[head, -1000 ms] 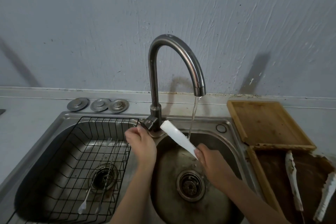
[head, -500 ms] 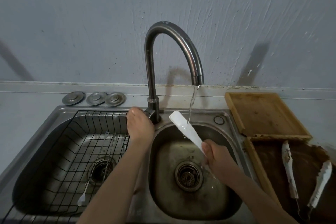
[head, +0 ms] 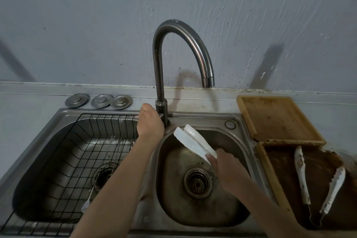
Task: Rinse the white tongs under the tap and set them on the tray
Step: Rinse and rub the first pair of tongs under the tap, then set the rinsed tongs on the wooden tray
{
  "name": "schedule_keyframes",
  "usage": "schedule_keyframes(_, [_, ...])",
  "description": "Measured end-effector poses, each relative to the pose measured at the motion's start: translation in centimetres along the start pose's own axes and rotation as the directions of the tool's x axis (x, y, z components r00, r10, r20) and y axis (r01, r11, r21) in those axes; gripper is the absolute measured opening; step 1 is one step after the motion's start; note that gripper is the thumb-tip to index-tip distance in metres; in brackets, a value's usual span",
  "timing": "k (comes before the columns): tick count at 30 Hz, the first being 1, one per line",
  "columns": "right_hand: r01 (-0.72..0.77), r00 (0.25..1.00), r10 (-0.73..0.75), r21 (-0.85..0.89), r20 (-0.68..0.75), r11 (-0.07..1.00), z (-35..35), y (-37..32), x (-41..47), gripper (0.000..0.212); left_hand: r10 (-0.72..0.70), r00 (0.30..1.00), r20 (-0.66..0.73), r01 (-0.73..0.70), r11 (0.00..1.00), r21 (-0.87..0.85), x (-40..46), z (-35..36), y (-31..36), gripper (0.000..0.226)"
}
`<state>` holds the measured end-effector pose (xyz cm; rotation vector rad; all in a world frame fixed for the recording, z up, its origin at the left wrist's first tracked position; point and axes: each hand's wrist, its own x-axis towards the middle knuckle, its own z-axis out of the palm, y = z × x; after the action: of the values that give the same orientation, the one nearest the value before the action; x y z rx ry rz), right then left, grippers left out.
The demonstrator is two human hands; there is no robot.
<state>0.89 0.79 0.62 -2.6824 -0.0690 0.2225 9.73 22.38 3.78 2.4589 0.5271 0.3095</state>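
Water has stopped running from the tap (head: 193, 44).
Right hand (head: 228, 168) fingers pinch the tongs (head: 193, 142) over the sink (head: 237, 121); left hand (head: 149, 123) wraps the tap lever.

The tap (head: 160, 75) stands behind two basins, rack (head: 81, 141) in the left one, trays (head: 278, 120) to their right.
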Motion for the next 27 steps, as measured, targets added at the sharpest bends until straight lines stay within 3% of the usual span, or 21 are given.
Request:
schedule_keyframes(2, [-0.034,0.982,0.034,-0.005,0.188,0.999,-0.7,-0.2,0.0,0.036,0.007,1.0,0.005,-0.007,1.0,-0.021,0.0,0.0,0.1,0.024])
schedule_keyframes(4, [-0.091,0.873,0.133,-0.111,0.469,0.99,-1.3,-0.1,-0.7,0.037,-0.008,1.0,0.008,0.008,0.997,-0.071,-0.2,-0.1,0.0,0.021])
schedule_keyframes(6, [-0.137,0.824,0.181,-0.121,0.537,0.983,-1.1,0.5,-0.9,0.044,-0.018,1.0,0.001,0.018,0.986,-0.165,-0.4,0.0,-0.3,0.02])
schedule_keyframes(8, [-0.224,0.876,0.186,0.034,0.445,0.974,-1.1,1.2,-0.9,0.049,-0.066,0.998,0.01,0.066,0.963,-0.262,-0.7,0.4,-0.5,0.025])
schedule_keyframes(12, [-0.278,0.909,0.234,0.084,0.344,0.957,-3.8,2.8,0.3,0.057,-0.186,0.98,0.065,0.195,0.956,-0.217,-3.5,2.0,0.5,0.077])
schedule_keyframes(14, [-0.287,0.935,0.232,0.186,0.267,0.94,-5.3,4.1,1.4,0.059,-0.107,0.994,-0.039,0.097,0.974,-0.203,-5.9,3.1,1.9,0.082])
schedule_keyframes(16, [-0.278,0.96,0.249,0.298,0.13,0.913,-7.3,6.0,2.6,0.057,0.085,0.989,-0.122,-0.1,0.987,-0.124,-7.7,4.6,3.9,0.068])
schedule_keyframes(18, [-0.26,0.96,0.278,0.352,-0.001,0.899,-8.8,7.1,3.8,0.052,0.281,0.959,-0.04,-0.283,0.956,-0.075,-8.5,5.3,5.4,0.048])
schedule_keyframes(22, [-0.279,0.917,0.362,0.378,-0.168,0.883,-10.9,10.9,7.2,0.048,0.576,0.782,0.236,-0.548,0.817,-0.18,-7.9,8.0,9.9,0.024])
schedule_keyframes(27, [-0.393,0.835,0.482,0.326,-0.265,0.86,-10.4,14.5,10.1,0.058,0.711,0.571,0.41,-0.721,0.673,-0.163,-7.2,11.4,14.0,0.027])
